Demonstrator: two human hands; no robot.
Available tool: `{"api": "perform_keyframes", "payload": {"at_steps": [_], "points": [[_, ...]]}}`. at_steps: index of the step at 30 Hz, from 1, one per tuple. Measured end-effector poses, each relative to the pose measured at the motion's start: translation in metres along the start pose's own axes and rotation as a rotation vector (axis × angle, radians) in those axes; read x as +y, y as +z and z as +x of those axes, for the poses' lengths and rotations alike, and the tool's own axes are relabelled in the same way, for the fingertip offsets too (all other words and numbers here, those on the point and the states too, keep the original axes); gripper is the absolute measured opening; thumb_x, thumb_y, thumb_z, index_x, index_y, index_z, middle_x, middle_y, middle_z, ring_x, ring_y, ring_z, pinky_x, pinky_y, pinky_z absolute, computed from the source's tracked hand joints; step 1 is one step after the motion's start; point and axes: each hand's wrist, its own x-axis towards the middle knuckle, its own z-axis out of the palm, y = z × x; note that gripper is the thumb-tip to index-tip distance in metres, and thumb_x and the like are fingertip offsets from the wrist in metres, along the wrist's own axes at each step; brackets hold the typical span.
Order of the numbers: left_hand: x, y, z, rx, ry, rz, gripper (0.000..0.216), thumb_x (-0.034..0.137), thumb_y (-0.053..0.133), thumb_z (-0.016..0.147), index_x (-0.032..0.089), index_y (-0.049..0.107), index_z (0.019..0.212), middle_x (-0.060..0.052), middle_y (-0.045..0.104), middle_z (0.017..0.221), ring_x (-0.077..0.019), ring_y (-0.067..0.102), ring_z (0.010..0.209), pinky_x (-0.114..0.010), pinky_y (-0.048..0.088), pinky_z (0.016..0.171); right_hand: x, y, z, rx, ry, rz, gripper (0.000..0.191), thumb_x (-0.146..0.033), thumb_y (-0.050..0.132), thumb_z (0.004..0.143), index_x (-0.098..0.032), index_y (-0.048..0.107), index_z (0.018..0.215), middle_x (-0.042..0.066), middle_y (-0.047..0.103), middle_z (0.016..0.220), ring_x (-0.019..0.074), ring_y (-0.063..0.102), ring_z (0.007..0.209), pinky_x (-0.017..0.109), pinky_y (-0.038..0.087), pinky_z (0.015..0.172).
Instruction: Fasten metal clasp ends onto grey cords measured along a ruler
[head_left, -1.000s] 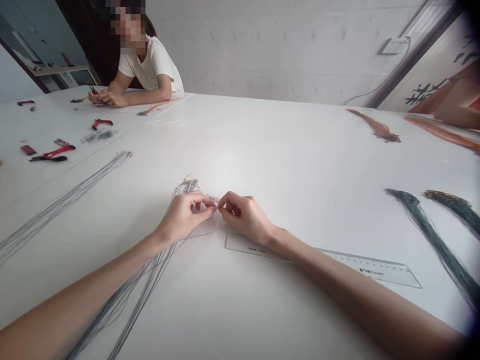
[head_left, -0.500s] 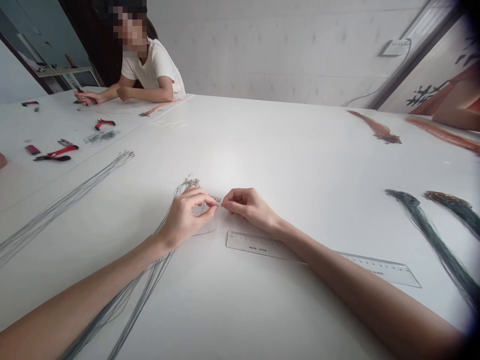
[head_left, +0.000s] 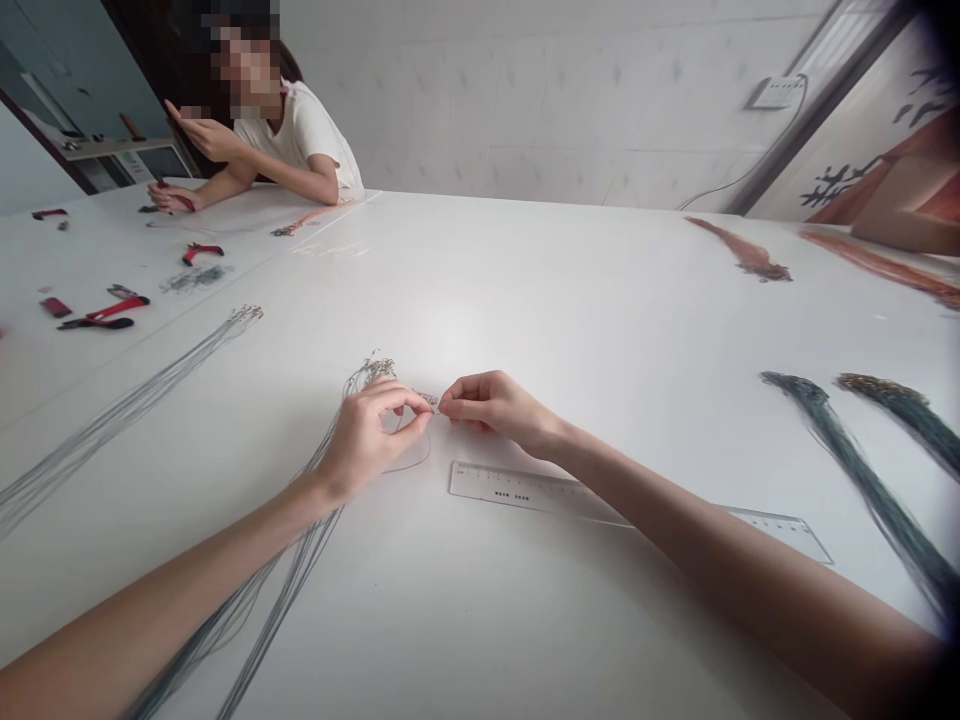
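Note:
My left hand [head_left: 367, 430] is closed in a pinch on a thin grey cord [head_left: 424, 456], whose slack hangs in a loop below the fingers. Close beside those fingertips, my right hand [head_left: 495, 402] pinches too. Whatever it holds is too small to make out. Under my left hand and forearm runs a bundle of grey cords [head_left: 300, 558], with small metal-looking ends [head_left: 379, 366] gathered just beyond the knuckles. A clear ruler [head_left: 517, 488] lies below my right hand, partly covered by the forearm.
Another bundle of grey cords [head_left: 142, 400] lies to the left. Beyond it are red-handled pliers [head_left: 120, 308] and a wire pile [head_left: 196, 278]. A person in a white shirt [head_left: 319, 130] leans on the far side. Dark green bundles [head_left: 847, 460] and an orange-brown bundle [head_left: 739, 248] lie at right.
The person across the table has raised one hand toward the face. My right thumb has straightened somewhat, and my right forearm covers more of the ruler. My left hand keeps its pinch.

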Motion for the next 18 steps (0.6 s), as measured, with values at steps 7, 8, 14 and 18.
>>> {"api": "perform_keyframes", "payload": {"at_steps": [7,8,14,18], "points": [[0.005,0.001,-0.001,-0.075,-0.036,-0.074,0.009,0.019,0.056,0.078,0.02,0.063,0.072,0.0,0.064,0.073,-0.0146,0.053,0.074,-0.027,0.041,0.068,0.001,0.004,-0.013,0.043,-0.026,-0.058,0.013,-0.024,0.055,0.073,-0.013,0.06,0.07,-0.001,0.051,0.064,0.0073,0.039,0.056,0.022,0.029,0.051],[0.006,0.0,-0.001,-0.1,-0.06,-0.083,0.009,0.02,0.056,0.078,0.02,0.063,0.072,0.0,0.063,0.073,-0.0144,0.052,0.073,-0.027,0.041,0.067,0.002,0.005,-0.015,0.061,-0.033,-0.082,0.012,-0.023,0.054,0.073,-0.013,0.059,0.07,-0.002,0.049,0.062,0.007,0.038,0.055,0.022,0.029,0.051],[0.013,-0.002,-0.001,-0.271,-0.283,-0.187,0.011,0.025,0.057,0.078,0.018,0.065,0.075,0.001,0.062,0.073,-0.0103,0.049,0.062,-0.021,0.039,0.054,0.006,0.008,-0.027,0.112,-0.068,-0.163,0.01,-0.019,0.05,0.074,-0.013,0.056,0.069,-0.003,0.047,0.06,0.0063,0.036,0.053,0.02,0.028,0.047],[0.016,-0.004,-0.002,-0.328,-0.407,-0.31,0.012,0.027,0.058,0.077,0.016,0.062,0.074,0.002,0.058,0.065,-0.0071,0.049,0.055,-0.016,0.04,0.049,0.008,0.007,-0.029,0.071,-0.07,-0.164,0.008,-0.017,0.049,0.074,-0.014,0.054,0.069,-0.003,0.045,0.061,0.0064,0.037,0.054,0.02,0.029,0.048]]}}
